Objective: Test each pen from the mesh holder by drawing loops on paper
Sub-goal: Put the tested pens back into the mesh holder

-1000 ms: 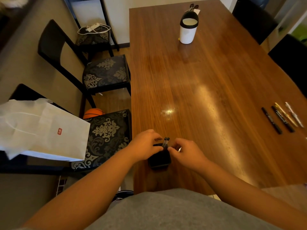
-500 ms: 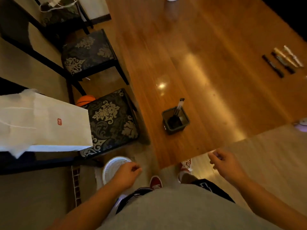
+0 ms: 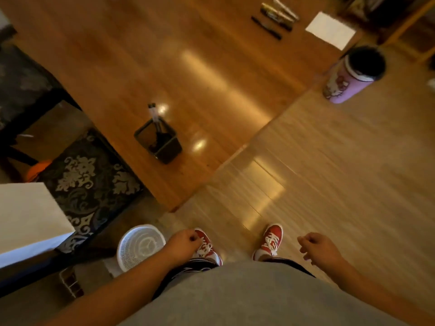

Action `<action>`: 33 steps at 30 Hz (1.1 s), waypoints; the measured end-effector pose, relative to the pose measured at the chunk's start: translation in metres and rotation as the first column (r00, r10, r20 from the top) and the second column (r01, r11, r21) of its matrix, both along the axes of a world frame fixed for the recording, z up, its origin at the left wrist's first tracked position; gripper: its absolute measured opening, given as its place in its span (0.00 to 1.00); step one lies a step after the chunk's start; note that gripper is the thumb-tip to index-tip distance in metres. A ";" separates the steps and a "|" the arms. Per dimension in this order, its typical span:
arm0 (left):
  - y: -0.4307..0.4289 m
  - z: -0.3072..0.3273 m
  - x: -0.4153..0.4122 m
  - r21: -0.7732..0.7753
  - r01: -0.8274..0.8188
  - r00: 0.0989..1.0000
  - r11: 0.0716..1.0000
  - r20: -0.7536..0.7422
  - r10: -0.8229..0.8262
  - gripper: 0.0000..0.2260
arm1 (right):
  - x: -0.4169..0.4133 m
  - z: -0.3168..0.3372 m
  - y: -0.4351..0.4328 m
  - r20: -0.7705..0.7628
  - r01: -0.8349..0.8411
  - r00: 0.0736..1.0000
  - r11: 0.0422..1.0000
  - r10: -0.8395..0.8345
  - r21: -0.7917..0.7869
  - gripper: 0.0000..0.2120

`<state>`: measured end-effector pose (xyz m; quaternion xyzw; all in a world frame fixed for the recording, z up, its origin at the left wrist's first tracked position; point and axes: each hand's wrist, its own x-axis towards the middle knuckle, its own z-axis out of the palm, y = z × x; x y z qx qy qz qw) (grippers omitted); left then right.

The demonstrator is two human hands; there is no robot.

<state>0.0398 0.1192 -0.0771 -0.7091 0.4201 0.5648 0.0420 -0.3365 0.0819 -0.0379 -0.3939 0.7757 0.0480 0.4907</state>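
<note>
Left hand (image 3: pixel 186 241) and right hand (image 3: pixel 317 248): loosely curled, empty, short of the table (image 3: pixel 211 78). Mesh holder (image 3: pixel 162 142) near the table corner, at least one pen (image 3: pixel 154 111) inside, probably untested. Far side: several pens (image 3: pixel 275 17) laid out beside paper (image 3: pixel 329 30), likely done.

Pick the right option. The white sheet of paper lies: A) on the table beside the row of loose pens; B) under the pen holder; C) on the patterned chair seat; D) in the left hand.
A: the paper lies flat on the table beside the loose pens, well away from the pen holder.
</note>
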 end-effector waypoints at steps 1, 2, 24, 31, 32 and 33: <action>-0.008 0.001 -0.015 0.003 0.025 0.999 1.000 -0.020 -0.025 0.06 | -0.018 0.001 0.006 -0.005 0.039 0.999 0.999 -0.039 0.010 0.12; -0.016 0.002 -0.031 0.002 0.046 0.998 0.999 -0.039 -0.045 0.05 | -0.037 0.002 0.012 -0.004 0.079 0.997 0.997 -0.079 0.020 0.12; -0.158 0.011 -0.227 -0.009 0.227 0.965 0.974 0.140 -0.224 0.07 | -0.249 -0.016 -0.159 0.161 0.198 0.970 0.976 -0.182 -0.086 0.12; -0.284 -0.003 -0.269 0.033 0.273 0.959 0.961 0.071 -0.275 0.10 | -0.288 -0.011 -0.259 0.118 0.185 0.977 0.982 -0.179 -0.041 0.13; -0.306 0.001 -0.280 0.029 0.286 0.956 0.958 0.054 -0.287 0.08 | -0.297 -0.007 -0.269 0.104 0.197 0.976 0.980 -0.193 -0.035 0.13; -0.329 0.004 -0.292 0.020 0.301 0.952 0.953 0.046 -0.302 0.06 | -0.307 -0.003 -0.280 0.092 0.209 0.974 0.977 -0.206 -0.034 0.12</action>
